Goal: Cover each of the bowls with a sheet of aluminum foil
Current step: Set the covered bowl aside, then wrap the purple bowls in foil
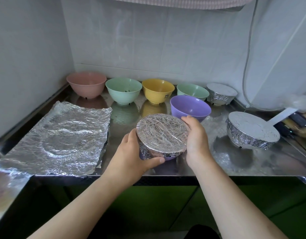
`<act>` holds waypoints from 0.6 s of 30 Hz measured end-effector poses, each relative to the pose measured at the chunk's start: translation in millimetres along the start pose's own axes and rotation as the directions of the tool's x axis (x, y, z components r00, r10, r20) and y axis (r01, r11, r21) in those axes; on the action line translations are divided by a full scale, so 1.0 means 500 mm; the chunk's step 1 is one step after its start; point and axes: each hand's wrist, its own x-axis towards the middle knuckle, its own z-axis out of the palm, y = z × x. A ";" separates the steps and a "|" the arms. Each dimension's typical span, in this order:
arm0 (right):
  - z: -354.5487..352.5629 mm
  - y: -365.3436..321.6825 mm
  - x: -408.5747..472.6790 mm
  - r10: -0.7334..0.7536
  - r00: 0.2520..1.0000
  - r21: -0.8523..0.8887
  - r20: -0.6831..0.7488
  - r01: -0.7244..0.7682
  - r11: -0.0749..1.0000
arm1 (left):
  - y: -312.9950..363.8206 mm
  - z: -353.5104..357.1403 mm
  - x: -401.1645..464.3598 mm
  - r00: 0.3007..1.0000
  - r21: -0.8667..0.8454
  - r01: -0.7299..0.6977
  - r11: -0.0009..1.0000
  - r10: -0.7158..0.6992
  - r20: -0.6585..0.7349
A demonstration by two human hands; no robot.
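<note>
I hold a purple bowl (pixel 167 158) near the front edge of the shiny metal surface (pixel 252 163). It is tipped toward me, and crinkly foil (pixel 161 133) covers its top. My left hand (pixel 131 155) grips its near left side, with my thumb curled under the foil rim. My right hand (pixel 196 138) curves round its right side, fingers touching the far rim. At the front left corner lies a stack of flat foil sheets (pixel 62 140) with a round mark pressed into the top one. To the right, close to the right edge, sits a foil-covered bowl (pixel 252 131). Just behind the bowl I hold sits an open purple bowl (pixel 190 107) with no foil. Along the back edge stands a row of bowls. From left to right I see a pink bowl (pixel 86 84), a green bowl (pixel 123 90), a yellow bowl (pixel 157 90), another green bowl (pixel 191 91) and a small bowl wrapped in foil (pixel 220 94). The first four are open. A white cord (pixel 246 66) hangs down by the back right corner.
</note>
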 end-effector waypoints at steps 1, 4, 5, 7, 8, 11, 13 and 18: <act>0.000 0.015 0.011 -0.009 1.000 -0.007 -0.002 0.009 1.000 | 0.001 0.006 -0.005 1.000 -0.003 0.005 1.000 -0.005 -0.006; -0.007 0.049 0.026 -0.023 0.999 -0.029 -0.024 0.023 0.999 | 0.003 0.011 -0.006 1.000 -0.038 0.021 0.999 -0.021 0.006; -0.007 0.047 0.019 -0.038 0.999 -0.054 -0.024 0.037 0.998 | 0.004 0.007 -0.005 1.000 -0.037 0.023 0.999 -0.022 0.016; -0.008 0.038 0.007 -0.081 0.997 -0.146 -0.015 0.078 0.986 | 0.003 -0.001 -0.002 0.999 -0.010 0.021 1.000 -0.021 0.033; -0.009 0.031 0.000 -0.101 0.995 -0.188 -0.017 0.096 0.978 | 0.001 -0.003 -0.001 0.999 0.016 0.018 1.000 -0.018 0.030; -0.011 0.011 -0.011 -0.114 0.993 -0.256 -0.034 0.102 0.961 | -0.007 -0.008 -0.008 0.998 0.070 0.062 0.996 -0.062 -0.006; -0.007 -0.004 -0.022 -0.132 0.990 -0.285 -0.057 0.111 0.952 | -0.012 -0.010 -0.015 0.993 0.072 0.114 0.991 -0.113 -0.009; 0.006 -0.004 -0.035 -0.198 0.978 -0.296 -0.064 0.171 0.940 | -0.011 -0.009 -0.023 0.989 0.057 0.142 0.988 -0.140 -0.036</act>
